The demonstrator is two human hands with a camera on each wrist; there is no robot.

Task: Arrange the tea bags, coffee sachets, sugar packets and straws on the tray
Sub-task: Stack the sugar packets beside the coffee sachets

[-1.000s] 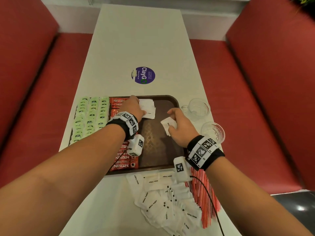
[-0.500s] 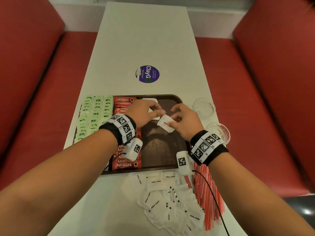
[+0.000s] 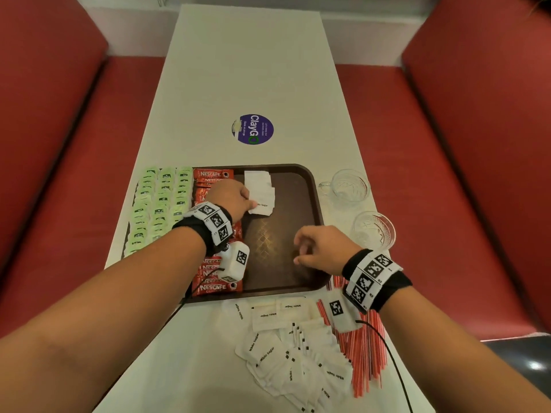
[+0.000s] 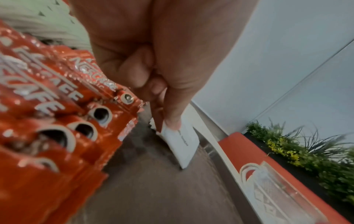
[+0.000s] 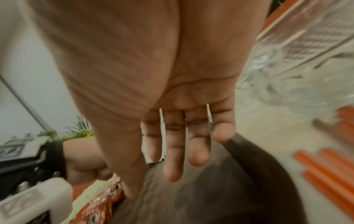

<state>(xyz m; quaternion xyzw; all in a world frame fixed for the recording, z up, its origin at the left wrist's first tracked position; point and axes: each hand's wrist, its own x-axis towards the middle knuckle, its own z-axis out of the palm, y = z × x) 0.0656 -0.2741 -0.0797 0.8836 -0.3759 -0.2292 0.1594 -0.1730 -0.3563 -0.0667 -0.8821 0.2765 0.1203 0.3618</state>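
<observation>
A brown tray (image 3: 313, 204) holds green tea bags (image 3: 158, 204) on its left and red Nescafe sachets (image 3: 213, 175) beside them. A short row of white sugar packets (image 3: 258, 181) lies at the tray's far middle. My left hand (image 3: 250, 204) pinches one sugar packet (image 3: 262, 207) at the near end of that row; the left wrist view shows thumb and finger on the packet (image 4: 182, 144), low over the tray floor. My right hand (image 3: 299, 251) hovers over the tray's near right part, fingers (image 5: 172, 159) straight and empty.
Several loose sugar packets (image 3: 292, 347) lie in a heap on the white table (image 3: 253, 70) in front of the tray. Red straws (image 3: 366, 353) lie to their right, under my right wrist. Two glass cups (image 3: 344, 184) (image 3: 372, 231) stand right of the tray. Red benches flank the table.
The sugar packet passed from my right hand to my left. My left hand carried it back to the row of packets; my right hand drew back toward me, empty.
</observation>
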